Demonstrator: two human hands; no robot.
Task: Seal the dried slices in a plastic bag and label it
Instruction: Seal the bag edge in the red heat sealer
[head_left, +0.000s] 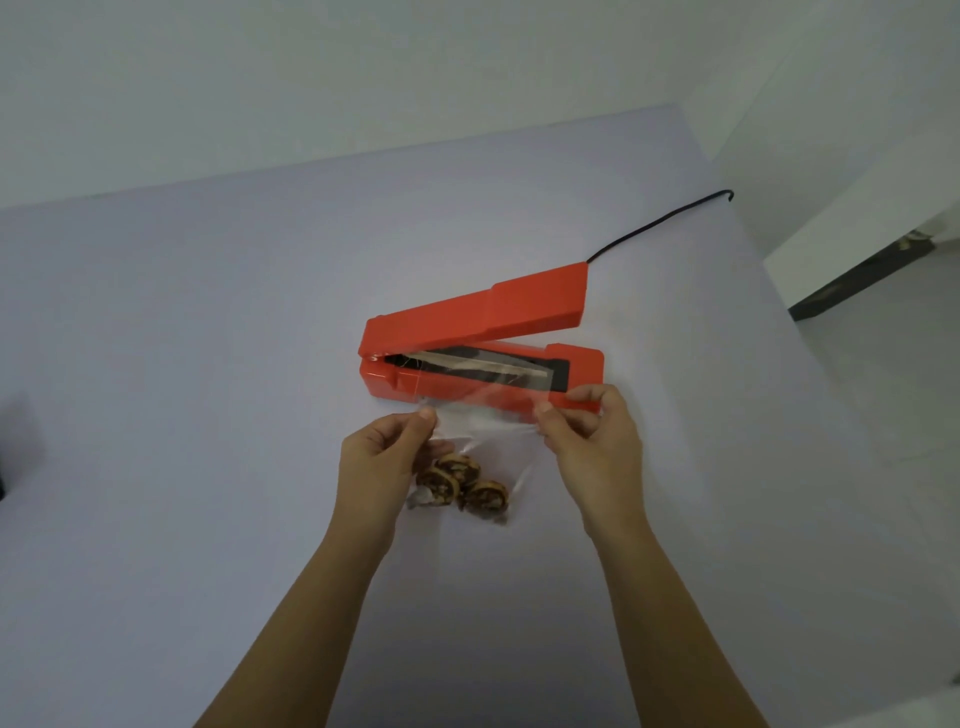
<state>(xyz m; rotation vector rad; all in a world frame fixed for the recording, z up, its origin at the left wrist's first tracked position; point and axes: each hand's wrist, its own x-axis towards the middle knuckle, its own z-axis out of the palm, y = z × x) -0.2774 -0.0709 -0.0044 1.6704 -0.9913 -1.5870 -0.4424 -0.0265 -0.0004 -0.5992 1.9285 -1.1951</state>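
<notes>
Table (208, 364) fills most of the view, a flat, matte, pale lavender-grey surface that meets a plain white wall (363, 62) at its far edge. On it, about the middle, sits a heat sealer (483, 312) of smooth orange-red plastic, long and box-shaped. Its long axis runs left to right, the right end swung a little away from the person. Its lid (519, 304) is hinged at the left end and stands raised, so the gap widens toward the right. Below the lid, the base (582, 358) shows a black bed with a pale, narrow sealing strip (467, 364) along its length.

Two bare forearms reach in from the bottom edge. The left hand (382, 457) pinches the left edge of a plastic bag (488, 423) between thumb and forefinger, the other fingers curled beneath. The right hand (597, 447) grips the bag's right edge with its thumb on top and its fingers curled behind, just touching the front of the base.

The bag is clear, thin, glossy film, lightly creased and stretched between the two hands. Its long axis runs from the person toward the sealer, crossing the machine's length. The open end lies over the front of the base and reaches the strip; the closed end points back at the person, close above the table. There lie the dried slices (467, 486), a few round, brown, wrinkled discs bunched together, partly behind the left hand.

A thin black cord (654, 223) runs from behind the lid's right end to the table's far right edge.
</notes>
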